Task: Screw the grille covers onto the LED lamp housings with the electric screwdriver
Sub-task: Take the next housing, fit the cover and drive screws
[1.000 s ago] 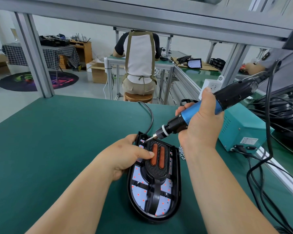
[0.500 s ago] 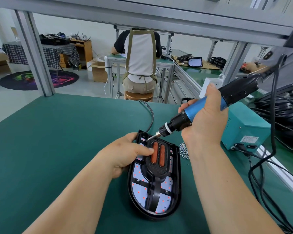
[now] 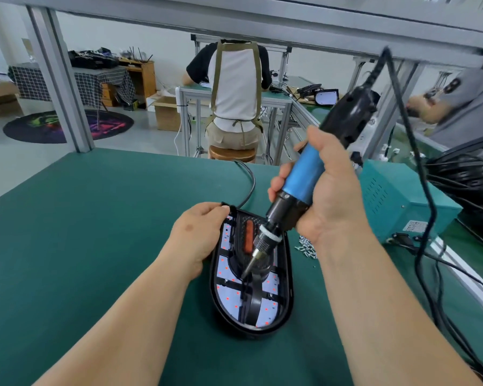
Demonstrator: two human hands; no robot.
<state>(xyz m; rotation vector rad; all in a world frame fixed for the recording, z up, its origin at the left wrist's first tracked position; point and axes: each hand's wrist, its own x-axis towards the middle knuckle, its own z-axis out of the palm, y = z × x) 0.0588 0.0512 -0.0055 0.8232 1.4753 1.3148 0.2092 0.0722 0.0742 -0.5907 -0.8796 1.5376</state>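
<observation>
A black oval LED lamp housing (image 3: pixel 286 291) lies on the green mat, its white board dotted with red LEDs. A black grille cover (image 3: pixel 255 299) with an orange insert sits in it. My left hand (image 3: pixel 197 236) grips the housing's far left corner. My right hand (image 3: pixel 322 196) holds the blue and black electric screwdriver (image 3: pixel 304 174), tilted steeply. Its bit tip touches the cover near the middle left, at about the cross rib.
A small pile of screws (image 3: pixel 306 246) lies just right of the housing. A teal power box (image 3: pixel 399 199) stands at the right with black cables (image 3: pixel 430 263) trailing forward. A person in an apron (image 3: pixel 236 87) sits at a bench behind.
The screwdriver swung more upright and its bit moved from the housing's far end toward me to the cover's middle. My left hand shifted from pressing the cover to gripping the far left corner.
</observation>
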